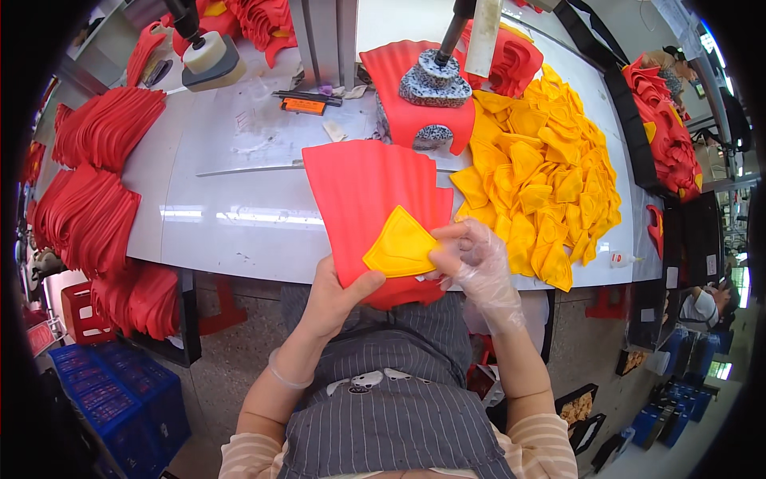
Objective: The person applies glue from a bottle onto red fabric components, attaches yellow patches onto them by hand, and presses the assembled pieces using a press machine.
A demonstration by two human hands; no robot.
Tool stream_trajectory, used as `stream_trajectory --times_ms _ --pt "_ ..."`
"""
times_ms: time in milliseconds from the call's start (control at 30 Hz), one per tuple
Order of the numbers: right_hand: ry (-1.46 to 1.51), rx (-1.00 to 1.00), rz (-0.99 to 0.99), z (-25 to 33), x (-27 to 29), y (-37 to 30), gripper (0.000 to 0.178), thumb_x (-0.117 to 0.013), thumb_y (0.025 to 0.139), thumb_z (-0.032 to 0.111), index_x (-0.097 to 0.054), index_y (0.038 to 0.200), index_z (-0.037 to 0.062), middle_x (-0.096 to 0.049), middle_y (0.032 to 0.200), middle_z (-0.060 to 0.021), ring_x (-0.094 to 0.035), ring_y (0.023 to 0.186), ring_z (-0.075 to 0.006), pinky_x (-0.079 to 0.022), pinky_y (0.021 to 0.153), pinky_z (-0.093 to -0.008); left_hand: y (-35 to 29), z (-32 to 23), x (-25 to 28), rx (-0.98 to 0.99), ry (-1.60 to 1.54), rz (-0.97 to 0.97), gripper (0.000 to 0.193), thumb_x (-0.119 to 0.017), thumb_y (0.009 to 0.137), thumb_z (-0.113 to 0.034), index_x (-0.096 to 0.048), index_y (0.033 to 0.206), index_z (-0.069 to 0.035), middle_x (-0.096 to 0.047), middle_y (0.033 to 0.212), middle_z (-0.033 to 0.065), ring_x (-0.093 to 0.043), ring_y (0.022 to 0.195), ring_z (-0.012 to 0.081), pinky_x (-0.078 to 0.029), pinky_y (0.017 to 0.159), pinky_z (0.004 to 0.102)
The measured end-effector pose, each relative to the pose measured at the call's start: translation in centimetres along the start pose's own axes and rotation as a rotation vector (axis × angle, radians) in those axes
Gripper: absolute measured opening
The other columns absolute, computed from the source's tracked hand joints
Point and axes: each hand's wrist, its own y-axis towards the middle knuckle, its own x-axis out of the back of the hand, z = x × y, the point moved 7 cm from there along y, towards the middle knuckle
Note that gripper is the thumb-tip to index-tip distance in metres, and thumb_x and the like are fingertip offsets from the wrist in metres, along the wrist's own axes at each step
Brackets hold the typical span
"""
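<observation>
My left hand [337,291] grips a red wavy-edged foam sheet [359,191] by its near left corner, thumb on top. On that sheet lies a yellow shield-shaped piece [401,246] with a raised outline. My right hand [472,259], in a clear plastic glove, pinches the yellow piece at its right corner. Behind, another red piece [447,121] drapes over a speckled form under a speckled press pad [435,82]. To the right spreads a large heap of yellow pieces [550,168].
Stacks of red sheets [84,211] line the table's left end. An orange box [303,105] and a small bottle [624,259] lie on the white table [239,239]. A second press head [211,62] hangs at the back left. Blue crates [120,399] stand on the floor.
</observation>
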Motion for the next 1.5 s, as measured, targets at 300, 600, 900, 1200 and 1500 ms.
stream_trajectory --times_ms 300,600,900,1200,1500 --pt "-0.120 0.328 -0.059 -0.7 1.5 0.6 0.064 -0.080 0.078 0.035 -0.050 0.124 0.0008 -0.062 0.100 -0.0018 -0.057 0.085 -0.0093 -0.047 0.071 -0.0220 0.4 -1.1 -0.8 -0.079 -0.087 -0.057 0.033 -0.066 0.087 -0.006 -0.058 0.117 0.004 -0.065 0.111 0.0103 -0.062 0.101 0.0153 -0.048 0.090 0.0303" --pt "-0.114 0.375 -0.040 0.3 -0.8 0.8 0.050 -0.070 0.086 0.008 -0.047 0.131 0.0006 -0.061 0.118 -0.0043 -0.058 0.102 -0.0109 -0.047 0.087 -0.0268 0.7 -1.6 -0.5 -0.102 0.014 -0.088 0.037 -0.065 0.088 -0.008 -0.055 0.122 0.003 -0.063 0.117 0.0110 -0.059 0.109 0.0169 -0.045 0.097 0.0321" --pt "-0.328 1.157 -0.517 13.8 2.3 -1.7 0.051 -0.070 0.087 0.025 -0.046 0.127 0.0049 -0.055 0.117 -0.0076 -0.051 0.114 -0.0198 -0.040 0.097 -0.0341 0.4 -2.0 2.9 -0.105 -0.303 -0.083 0.051 -0.061 0.091 -0.013 -0.042 0.135 0.002 -0.053 0.132 0.0133 -0.051 0.124 0.0239 -0.039 0.107 0.0385" --pt "-0.633 1.735 -0.617 21.6 1.4 -11.2 0.039 -0.056 0.094 0.026 -0.046 0.126 0.0055 -0.054 0.112 -0.0057 -0.049 0.108 -0.0183 -0.044 0.090 -0.0346 -0.5 -2.0 4.1 -0.138 -0.238 -0.076 0.051 -0.060 0.092 -0.013 -0.040 0.136 0.003 -0.052 0.134 0.0144 -0.051 0.125 0.0261 -0.039 0.107 0.0403" --pt "-0.575 1.756 -0.568 22.9 1.2 -11.8 0.038 -0.056 0.094 0.025 -0.047 0.125 0.0059 -0.054 0.112 -0.0054 -0.049 0.108 -0.0183 -0.044 0.090 -0.0348 -0.5 -1.2 3.8 -0.079 -0.238 -0.079 0.050 -0.061 0.090 -0.011 -0.043 0.134 0.003 -0.054 0.131 0.0143 -0.052 0.123 0.0253 -0.039 0.107 0.0394"
